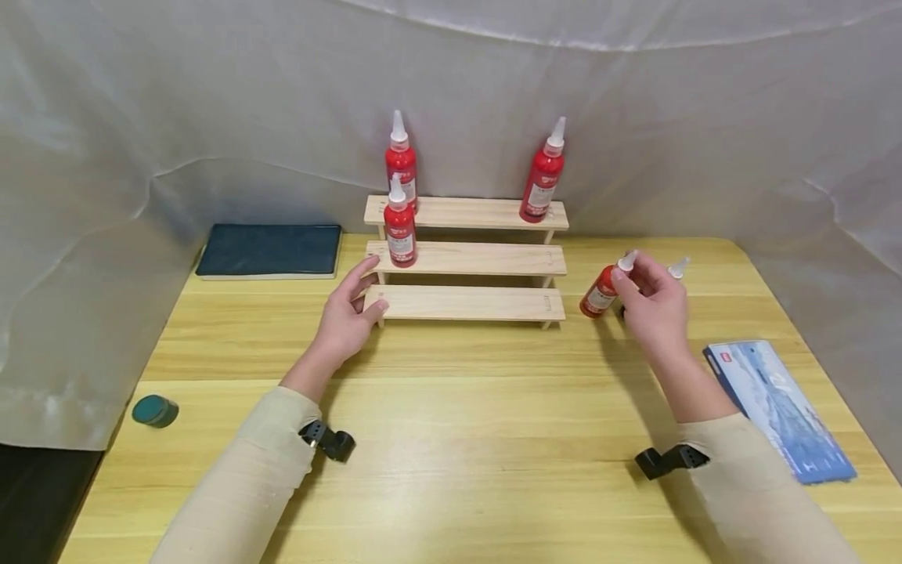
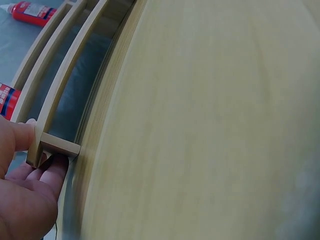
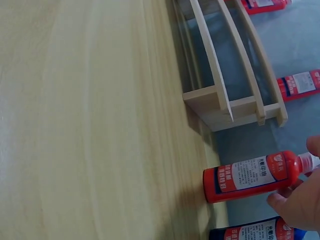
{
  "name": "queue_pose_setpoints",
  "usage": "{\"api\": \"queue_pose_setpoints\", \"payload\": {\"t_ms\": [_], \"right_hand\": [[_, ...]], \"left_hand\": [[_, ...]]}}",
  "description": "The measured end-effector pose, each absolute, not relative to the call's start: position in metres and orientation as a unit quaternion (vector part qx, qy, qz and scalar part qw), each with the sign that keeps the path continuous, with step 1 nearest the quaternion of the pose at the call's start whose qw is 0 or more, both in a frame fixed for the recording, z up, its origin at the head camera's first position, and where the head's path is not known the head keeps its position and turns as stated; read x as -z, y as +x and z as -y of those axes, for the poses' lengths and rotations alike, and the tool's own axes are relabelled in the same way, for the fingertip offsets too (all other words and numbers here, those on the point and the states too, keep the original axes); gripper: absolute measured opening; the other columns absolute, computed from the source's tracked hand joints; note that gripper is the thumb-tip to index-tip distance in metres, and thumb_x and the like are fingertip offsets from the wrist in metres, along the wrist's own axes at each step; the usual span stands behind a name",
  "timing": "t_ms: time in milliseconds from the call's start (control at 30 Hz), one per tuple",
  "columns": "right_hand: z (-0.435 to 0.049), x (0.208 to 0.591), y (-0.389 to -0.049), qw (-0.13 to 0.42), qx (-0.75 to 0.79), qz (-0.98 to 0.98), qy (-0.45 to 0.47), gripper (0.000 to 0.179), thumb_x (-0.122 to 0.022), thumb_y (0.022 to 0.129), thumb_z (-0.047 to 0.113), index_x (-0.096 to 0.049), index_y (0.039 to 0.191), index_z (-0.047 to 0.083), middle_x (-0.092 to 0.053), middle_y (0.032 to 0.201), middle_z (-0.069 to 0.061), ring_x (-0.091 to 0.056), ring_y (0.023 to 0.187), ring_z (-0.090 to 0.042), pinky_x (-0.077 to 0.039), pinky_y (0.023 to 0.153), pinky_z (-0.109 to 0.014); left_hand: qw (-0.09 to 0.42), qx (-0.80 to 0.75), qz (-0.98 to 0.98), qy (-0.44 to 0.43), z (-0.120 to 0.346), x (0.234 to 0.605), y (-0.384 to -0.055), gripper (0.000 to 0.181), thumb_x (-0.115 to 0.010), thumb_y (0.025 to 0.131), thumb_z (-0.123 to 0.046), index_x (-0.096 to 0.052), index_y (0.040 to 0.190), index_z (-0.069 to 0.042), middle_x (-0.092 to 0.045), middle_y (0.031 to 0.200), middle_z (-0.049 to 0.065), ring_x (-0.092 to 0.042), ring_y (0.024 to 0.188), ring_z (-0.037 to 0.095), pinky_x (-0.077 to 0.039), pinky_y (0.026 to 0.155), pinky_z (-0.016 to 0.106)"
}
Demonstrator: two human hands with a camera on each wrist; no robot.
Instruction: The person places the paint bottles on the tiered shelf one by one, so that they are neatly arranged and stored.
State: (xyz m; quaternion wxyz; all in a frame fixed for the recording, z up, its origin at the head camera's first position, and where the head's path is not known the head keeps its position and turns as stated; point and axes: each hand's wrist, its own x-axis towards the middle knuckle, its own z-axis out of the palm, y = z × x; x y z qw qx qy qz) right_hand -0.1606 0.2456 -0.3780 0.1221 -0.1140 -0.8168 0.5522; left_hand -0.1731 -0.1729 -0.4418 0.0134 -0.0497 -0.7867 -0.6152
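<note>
From my end, the right hand is clamped on a red cylindrical bottle with a white pointed nozzle, gripping it near the neck. The bottle leans, just to the right of a three-tier pale wooden rack; whether its base touches the yellow wood-grain desk I cannot tell. The left hand is closed round the rack's left end, at the lowest board.

A neighbouring bottle with a dark blue base sits just beside the held one, so I'd move away from it without a sideways sweep. A grip that high lets the base swing, I judge; I'd bring the bottle upright early and land its base flat. With the left hand I'd only brace the rack, never lift, since three red bottles stand on its upper two tiers and could topple.
</note>
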Motion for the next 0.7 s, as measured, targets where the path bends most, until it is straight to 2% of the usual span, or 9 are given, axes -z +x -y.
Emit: {"api": "queue_pose_setpoints", "payload": {"t_ms": [200, 433, 700], "right_hand": [[-0.247, 0.3853, -0.163, 0.103, -0.487, 0.861, -0.107, 0.048, -0.065, 0.099, 0.033, -0.059, 0.137, 0.005, -0.061, 0.128, -0.013, -0.059, 0.113, -0.018, -0.05, 0.091, -0.027], [-0.2486, 0.3877, -0.1653, 0.107, -0.473, 0.864, -0.135, 0.044, -0.067, 0.097, 0.036, -0.065, 0.129, 0.006, -0.065, 0.118, -0.01, -0.058, 0.1, -0.016, -0.048, 0.078, -0.02], [-0.2476, 0.3843, -0.1631, 0.109, -0.495, 0.851, -0.138, 0.043, -0.07, 0.095, 0.035, -0.068, 0.127, 0.008, -0.067, 0.115, -0.005, -0.06, 0.099, -0.012, -0.049, 0.075, -0.017]], "left_hand": [[0.012, 0.613, 0.788, -0.049, 0.1735, 0.4435, -0.1735, 0.071, -0.064, 0.094, 0.007, -0.043, 0.153, -0.026, -0.044, 0.152, 0.003, -0.041, 0.138, 0.016, -0.039, 0.108, 0.039], [0.01, 0.615, 0.787, -0.05, 0.1727, 0.4419, -0.1734, 0.071, -0.065, 0.094, 0.006, -0.043, 0.153, -0.026, -0.044, 0.152, 0.002, -0.041, 0.138, 0.017, -0.038, 0.108, 0.04], [0.01, 0.613, 0.789, -0.049, 0.173, 0.4427, -0.1735, 0.071, -0.065, 0.094, 0.006, -0.043, 0.153, -0.027, -0.044, 0.153, 0.001, -0.041, 0.138, 0.016, -0.038, 0.109, 0.039]]}}
